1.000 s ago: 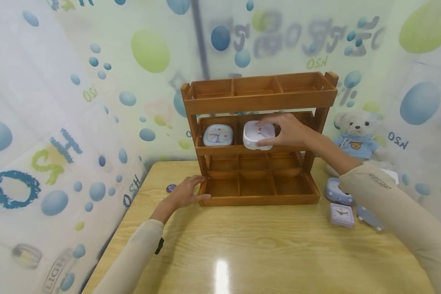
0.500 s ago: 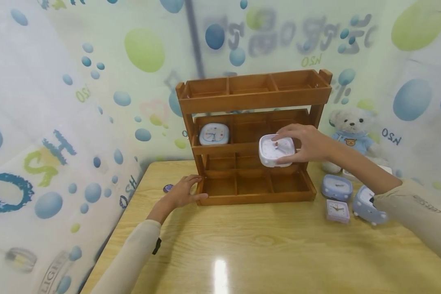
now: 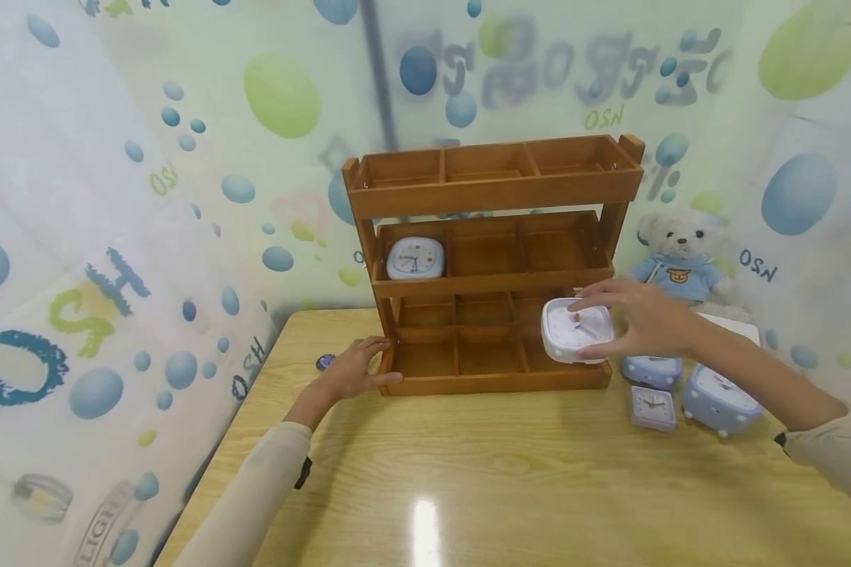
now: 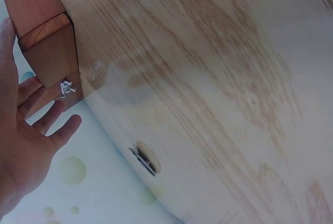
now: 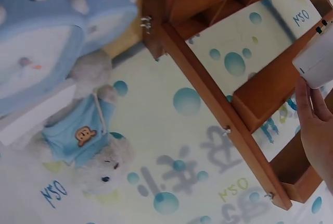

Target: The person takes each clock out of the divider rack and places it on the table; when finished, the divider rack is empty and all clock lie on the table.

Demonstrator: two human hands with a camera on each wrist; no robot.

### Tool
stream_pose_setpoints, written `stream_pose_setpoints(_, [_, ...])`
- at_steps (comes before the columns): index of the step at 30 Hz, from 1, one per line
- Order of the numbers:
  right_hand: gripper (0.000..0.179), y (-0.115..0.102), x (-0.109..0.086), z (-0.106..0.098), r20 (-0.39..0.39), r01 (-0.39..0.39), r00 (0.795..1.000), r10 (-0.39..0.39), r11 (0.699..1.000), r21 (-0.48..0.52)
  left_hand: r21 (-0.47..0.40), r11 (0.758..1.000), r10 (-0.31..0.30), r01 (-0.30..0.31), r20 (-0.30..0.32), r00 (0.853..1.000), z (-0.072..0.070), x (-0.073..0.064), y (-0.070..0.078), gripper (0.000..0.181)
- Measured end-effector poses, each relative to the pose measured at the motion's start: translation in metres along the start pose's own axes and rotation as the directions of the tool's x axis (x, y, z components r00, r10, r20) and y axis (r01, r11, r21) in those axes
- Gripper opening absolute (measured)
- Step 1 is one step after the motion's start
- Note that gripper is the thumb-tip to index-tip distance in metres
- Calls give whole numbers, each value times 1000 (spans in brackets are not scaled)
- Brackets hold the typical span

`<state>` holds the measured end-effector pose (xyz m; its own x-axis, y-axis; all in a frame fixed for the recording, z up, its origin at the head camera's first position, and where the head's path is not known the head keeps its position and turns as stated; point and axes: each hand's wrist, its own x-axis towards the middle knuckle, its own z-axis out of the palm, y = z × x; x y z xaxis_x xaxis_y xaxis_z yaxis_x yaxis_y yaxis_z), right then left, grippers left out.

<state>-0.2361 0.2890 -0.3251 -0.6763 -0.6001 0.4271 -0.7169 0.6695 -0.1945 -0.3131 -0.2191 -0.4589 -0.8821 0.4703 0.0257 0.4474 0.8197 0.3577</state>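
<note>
Plainly, our right hand (image 3: 634,319) pinches the white clock (image 3: 574,331) right of the frame's centre; it lies left of that hand, before the rack (image 3: 496,383). Our left hand (image 3: 351,372), farther off, spreads at the rack's left end.

Pale walls (image 3: 553,118) spotted blue and green border a glossy wooden table (image 3: 510,472)

Wood-grain table (image 3: 454,465): brown rack (image 3: 496,384), two blue clocks (image 3: 719,400), small pink clock (image 3: 653,408), purple disc (image 3: 325,361).
</note>
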Motion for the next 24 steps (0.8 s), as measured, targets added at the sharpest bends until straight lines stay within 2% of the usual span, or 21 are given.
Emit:
stream_pose_setpoints(8, [60, 5, -33, 25, -44, 20, 999, -20, 1000, 8, -4, 1000, -3, 3, 0, 1000, 0, -1, 0, 89])
stream_pose_setpoints(19, [61, 17, -74, 62, -33, 8, 999, -8, 1000, -6, 1, 1000, -4, 4, -1, 1000, 1, 0, 0, 91])
stream_pose_setpoints(24, [60, 18, -89, 78, -22, -42, 999, 42, 999, 6, 3, 1000, -9, 9, 8, 1000, 0, 0, 0, 90])
